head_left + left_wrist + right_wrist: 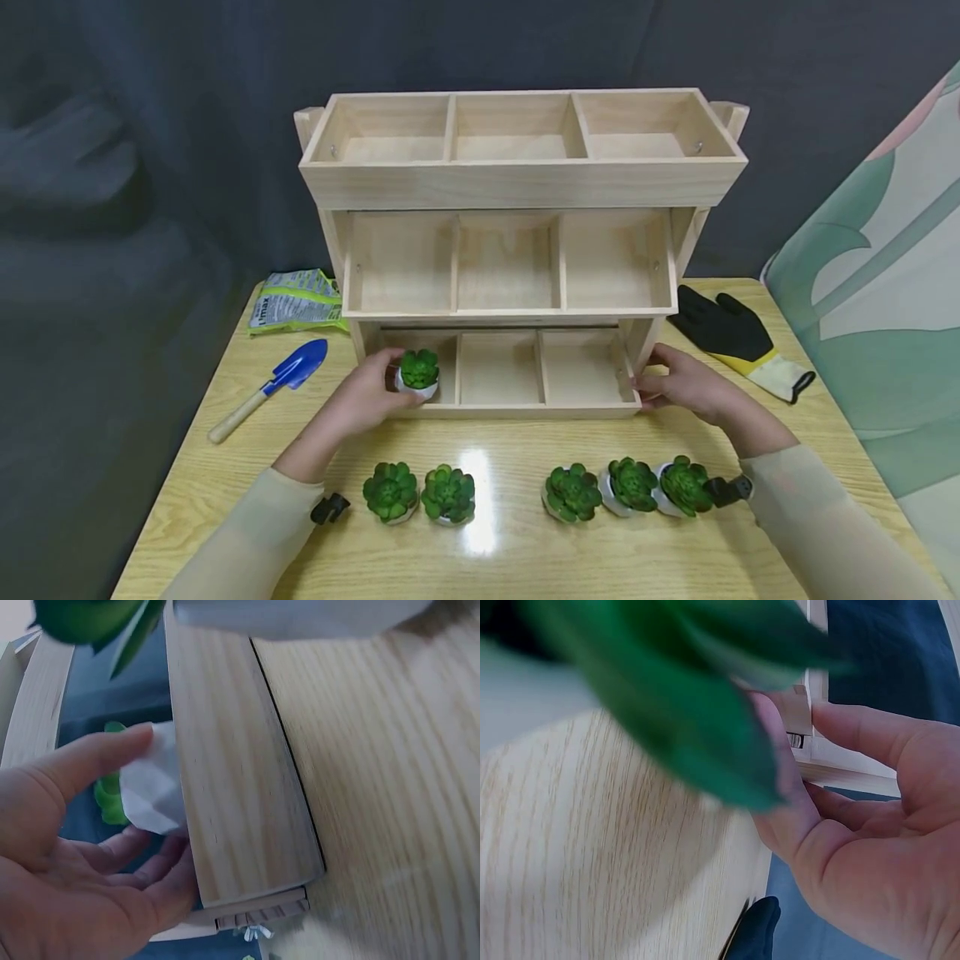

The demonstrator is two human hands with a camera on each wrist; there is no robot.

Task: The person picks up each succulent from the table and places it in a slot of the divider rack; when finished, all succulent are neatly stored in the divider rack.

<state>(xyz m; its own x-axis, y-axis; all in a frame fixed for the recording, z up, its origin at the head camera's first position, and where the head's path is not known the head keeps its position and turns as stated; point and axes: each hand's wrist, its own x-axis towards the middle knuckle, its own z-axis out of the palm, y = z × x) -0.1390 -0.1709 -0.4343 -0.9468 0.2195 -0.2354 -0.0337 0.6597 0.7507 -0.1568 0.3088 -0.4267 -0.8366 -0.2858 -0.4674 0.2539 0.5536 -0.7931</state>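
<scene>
My left hand (367, 385) holds a small potted succulent (418, 370) at the left compartment of the bottom tray (498, 412) of a three-tier wooden plant stand (525, 185). In the left wrist view, thumb and fingers curve about its white faceted pot (152, 780), partly behind the tray's front board (232, 772). At the tray's right end, my right hand (681, 387) grips the stand's corner, with thumb and fingers on either side of the wood in the right wrist view. Blurred green leaves (682, 697) cover part of that view.
In front of the stand stand two potted succulents (448, 495) on the left and three potted succulents (572, 493) on the right, close to the right sleeve. A blue trowel (300, 363) and a bag (296, 302) lie left; a black-and-yellow glove (738, 333) lies right.
</scene>
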